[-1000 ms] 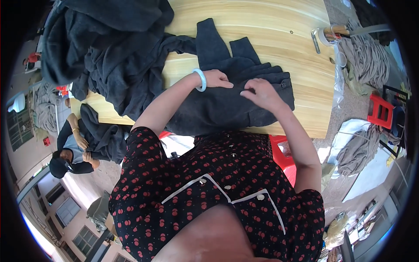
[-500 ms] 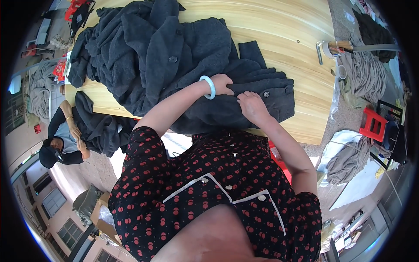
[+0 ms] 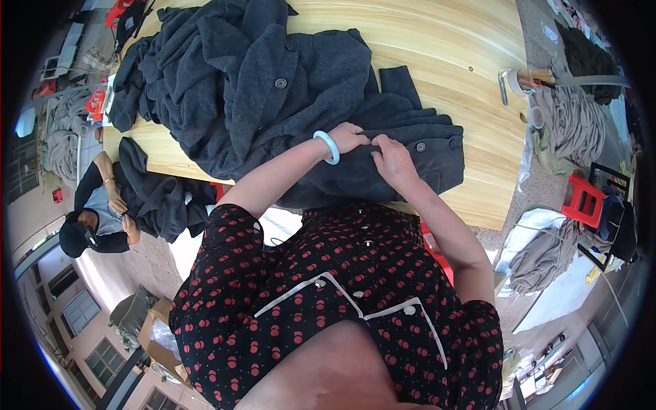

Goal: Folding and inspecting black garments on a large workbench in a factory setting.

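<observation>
A dark grey coat (image 3: 321,179) with round buttons lies in front of me along the near edge of the wooden table. My left hand (image 3: 348,138), a pale bangle on its wrist, pinches the coat's buttoned front edge. Right beside it, my right hand (image 3: 393,160) grips the same edge with its fingers curled in. Both sets of fingertips nearly meet there. One button (image 3: 420,147) shows just right of my right hand. What lies between the fingertips is too small to make out.
More dark grey coats (image 3: 205,89) are heaped on the left of the table (image 3: 444,41). A clear cup (image 3: 516,78) with tools stands at its right edge. Left of me, a co-worker (image 3: 102,212) handles a dark garment. A red stool (image 3: 583,200) and garment piles are on the floor at right.
My right hand has moved slightly left and up, its fingers now close to my left hand's. The coats have shifted a little to the right in view.
</observation>
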A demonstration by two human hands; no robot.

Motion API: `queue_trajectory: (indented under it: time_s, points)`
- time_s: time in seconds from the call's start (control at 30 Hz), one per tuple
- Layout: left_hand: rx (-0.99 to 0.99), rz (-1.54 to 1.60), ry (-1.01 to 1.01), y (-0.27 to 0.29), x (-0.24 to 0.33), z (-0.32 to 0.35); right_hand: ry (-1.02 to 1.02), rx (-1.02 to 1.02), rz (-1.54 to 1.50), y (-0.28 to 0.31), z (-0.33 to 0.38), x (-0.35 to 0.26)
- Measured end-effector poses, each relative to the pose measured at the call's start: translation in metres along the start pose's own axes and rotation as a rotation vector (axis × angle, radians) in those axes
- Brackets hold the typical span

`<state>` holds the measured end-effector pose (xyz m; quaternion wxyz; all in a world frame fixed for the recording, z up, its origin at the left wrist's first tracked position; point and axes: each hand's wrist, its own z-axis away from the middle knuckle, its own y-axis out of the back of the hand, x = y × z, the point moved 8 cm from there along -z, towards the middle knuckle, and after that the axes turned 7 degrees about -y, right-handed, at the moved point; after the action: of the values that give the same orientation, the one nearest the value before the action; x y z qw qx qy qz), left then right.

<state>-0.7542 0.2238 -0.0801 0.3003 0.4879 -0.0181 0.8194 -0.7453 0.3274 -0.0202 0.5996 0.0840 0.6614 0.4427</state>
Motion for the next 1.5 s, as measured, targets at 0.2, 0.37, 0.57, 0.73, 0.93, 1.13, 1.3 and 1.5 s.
queue_trajectory:
  time_s: [0.2, 0.37, 0.57, 0.73, 0.93, 1.13, 1.3, 1.5]
  points:
    - [-0.054, -0.306, -0.183, -0.005, 0.007, -0.002, 0.030, -0.030, 0.215, 0.001, -0.001, -0.002]
    - [-0.097, -0.543, -0.278, -0.010, 0.027, 0.016, 0.079, -0.078, 0.263, -0.005, -0.003, 0.001]
    - [0.015, -0.574, -0.250, -0.017, 0.024, 0.020, 0.084, -0.122, 0.154, -0.007, -0.005, 0.004]
    - [0.074, -0.588, -0.301, -0.021, 0.023, 0.022, 0.080, -0.175, 0.158, -0.011, -0.005, 0.006]
    - [0.111, -0.460, -0.363, -0.016, 0.026, 0.025, -0.019, -0.206, -0.138, 0.002, -0.008, 0.015]
    - [0.023, -0.279, -0.493, -0.012, 0.041, 0.029, -0.184, -0.248, -0.309, 0.010, -0.006, 0.021]
    - [-0.073, -0.060, -0.469, -0.008, 0.070, 0.038, -0.043, -0.061, -0.178, 0.054, -0.003, -0.006]
    - [-0.269, -0.125, -0.212, -0.001, 0.032, 0.021, -0.135, -0.261, -0.008, 0.100, 0.000, 0.031]
